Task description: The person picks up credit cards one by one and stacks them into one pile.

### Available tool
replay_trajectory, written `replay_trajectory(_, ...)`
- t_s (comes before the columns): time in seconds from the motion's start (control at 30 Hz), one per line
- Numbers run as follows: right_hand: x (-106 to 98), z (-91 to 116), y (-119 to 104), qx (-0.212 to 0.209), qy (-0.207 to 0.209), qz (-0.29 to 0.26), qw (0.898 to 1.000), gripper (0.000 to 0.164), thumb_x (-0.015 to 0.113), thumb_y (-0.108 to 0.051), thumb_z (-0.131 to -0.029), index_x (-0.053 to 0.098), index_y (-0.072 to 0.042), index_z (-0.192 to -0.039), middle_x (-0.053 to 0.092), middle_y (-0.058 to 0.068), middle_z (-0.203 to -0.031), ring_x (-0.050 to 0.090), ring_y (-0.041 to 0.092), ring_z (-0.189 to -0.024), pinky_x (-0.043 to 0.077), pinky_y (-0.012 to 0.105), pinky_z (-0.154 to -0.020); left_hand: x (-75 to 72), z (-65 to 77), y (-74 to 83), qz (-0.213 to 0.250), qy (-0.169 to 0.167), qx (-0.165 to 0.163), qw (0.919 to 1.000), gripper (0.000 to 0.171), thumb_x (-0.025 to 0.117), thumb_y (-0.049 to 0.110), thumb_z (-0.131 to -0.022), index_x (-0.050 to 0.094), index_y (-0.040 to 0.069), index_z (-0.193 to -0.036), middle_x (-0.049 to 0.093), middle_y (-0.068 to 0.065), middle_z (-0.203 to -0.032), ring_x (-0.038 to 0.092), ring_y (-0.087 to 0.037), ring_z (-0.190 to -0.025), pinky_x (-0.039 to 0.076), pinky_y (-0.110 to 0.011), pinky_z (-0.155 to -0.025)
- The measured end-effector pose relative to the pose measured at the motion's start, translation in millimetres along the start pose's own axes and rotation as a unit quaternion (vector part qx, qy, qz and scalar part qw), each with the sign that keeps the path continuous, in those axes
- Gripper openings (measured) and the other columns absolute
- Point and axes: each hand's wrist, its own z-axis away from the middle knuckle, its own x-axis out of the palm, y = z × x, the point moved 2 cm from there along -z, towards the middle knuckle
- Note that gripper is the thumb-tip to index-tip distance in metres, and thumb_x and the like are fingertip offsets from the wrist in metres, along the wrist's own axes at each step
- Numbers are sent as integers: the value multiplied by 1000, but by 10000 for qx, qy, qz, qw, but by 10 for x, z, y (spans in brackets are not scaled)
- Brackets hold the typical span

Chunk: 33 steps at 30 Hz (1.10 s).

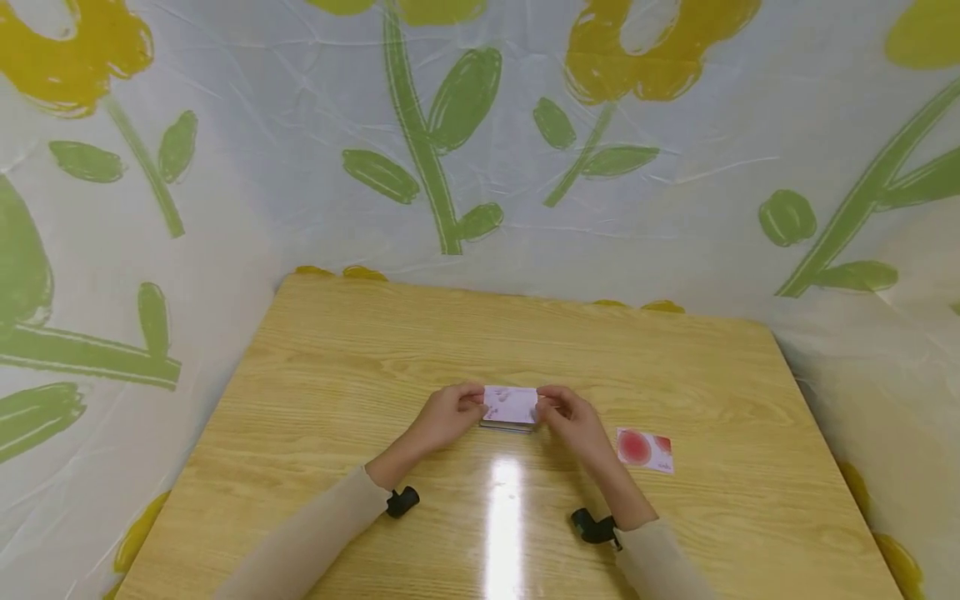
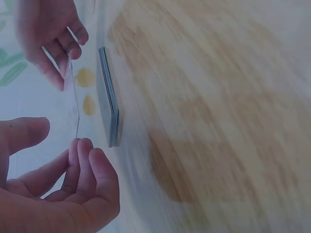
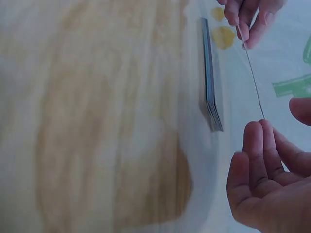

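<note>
A pale card with a light purple print (image 1: 511,404) is held by its two short ends, above a stack of cards (image 1: 507,427). My left hand (image 1: 452,414) grips its left end with the fingertips, and my right hand (image 1: 568,419) has the right end. From the left wrist view the held card (image 2: 73,99) appears nearly edge-on, apart from the stack (image 2: 110,99) on the table. The right wrist view shows the same gap between card (image 3: 253,73) and stack (image 3: 210,73), with fingertips at both card ends.
To the right of my right hand, a card with a red circle (image 1: 635,447) lies on the wooden table (image 1: 360,350). A flower-printed cloth (image 1: 300,108) surrounds the table's back and sides. Black wrist cameras (image 1: 592,526) sit under both forearms.
</note>
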Motion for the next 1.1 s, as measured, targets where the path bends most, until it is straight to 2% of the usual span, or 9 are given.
replay_trajectory(0.3, 61, 20, 64, 29, -36, 219, 9997, 33, 63, -14, -101, 62, 5, -127, 65, 17, -109, 62, 29, -98, 47, 26, -75, 30, -31, -82, -248, -65, -5, 9997, 40, 64, 21, -99, 63, -2, -131, 68, -10, -116, 65, -23, -105, 54, -35, -88)
replay_trajectory(0.7, 85, -24, 83, 195, -169, 548, 9982, 31, 61, -14, -101, 63, 3, -127, 67, 14, -113, 59, 27, -105, 48, 32, -88, 63, -45, -59, -478, -17, -92, 9988, 41, 64, 19, -98, 62, -6, -130, 67, -13, -116, 64, -24, -106, 53, -36, -90)
replay_trajectory(0.93, 80, 0, 11, 89, -339, 562, 9978, 33, 61, -14, -102, 61, 6, -128, 66, 16, -114, 59, 29, -107, 48, 34, -88, 71, -61, -81, -543, -117, -105, 9984, 42, 64, 20, -98, 61, -7, -130, 67, -13, -115, 63, -26, -107, 52, -38, -91)
replay_trajectory(1.1, 97, -36, 76, 106, -288, 650, 9974, 31, 61, -14, -101, 63, 4, -127, 66, 13, -112, 59, 27, -105, 48, 35, -87, 72, -73, -94, -654, -180, -212, 9975, 44, 63, 22, -98, 61, -6, -131, 66, -12, -116, 63, -25, -109, 52, -38, -92)
